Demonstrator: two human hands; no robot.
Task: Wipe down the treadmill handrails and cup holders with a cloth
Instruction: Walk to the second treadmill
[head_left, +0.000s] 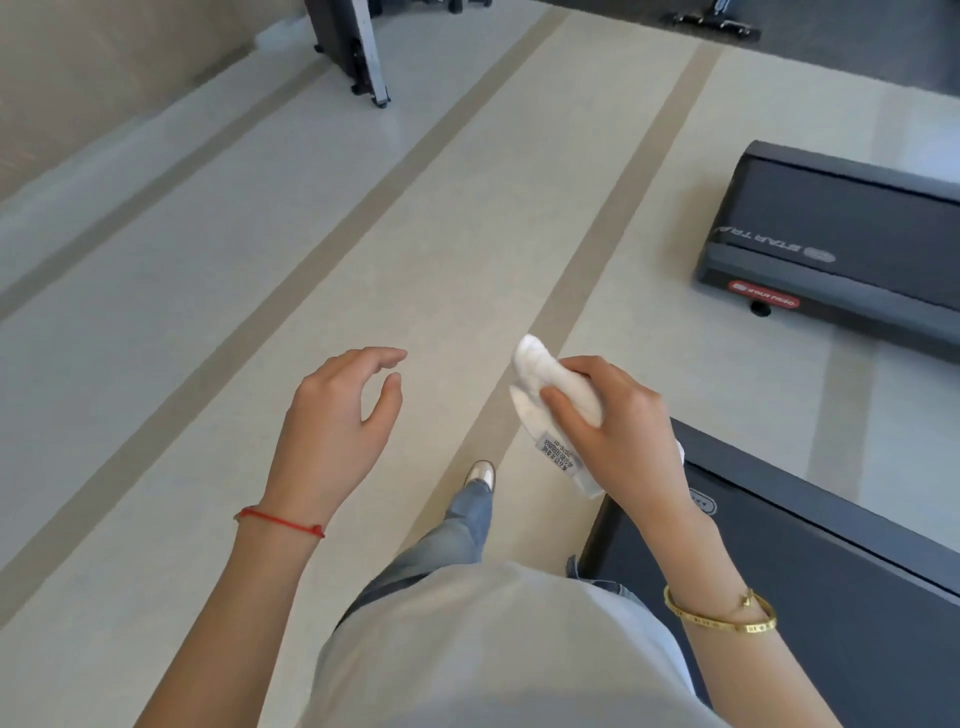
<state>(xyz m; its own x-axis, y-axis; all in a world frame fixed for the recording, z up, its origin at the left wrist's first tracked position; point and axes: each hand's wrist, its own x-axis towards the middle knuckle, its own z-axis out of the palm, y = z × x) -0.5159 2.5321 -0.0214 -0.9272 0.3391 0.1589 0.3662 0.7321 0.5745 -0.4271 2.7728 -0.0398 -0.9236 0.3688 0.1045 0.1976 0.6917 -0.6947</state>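
While right hand (618, 431) grips white cloth (550, 395), left hand (337, 415) hangs empty over floor (208, 312), fingers (384, 358) loosely curled.

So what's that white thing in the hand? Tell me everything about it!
It is a white cloth, soft and a little fluffy, bunched up rather than spread flat. The right hand holds it with fingers and thumb curled round its middle. One rounded end sticks out above the hand; the other hangs below. A small grey printed label is sewn near the lower end. The cloth is held in the air above the floor and touches only the hand.
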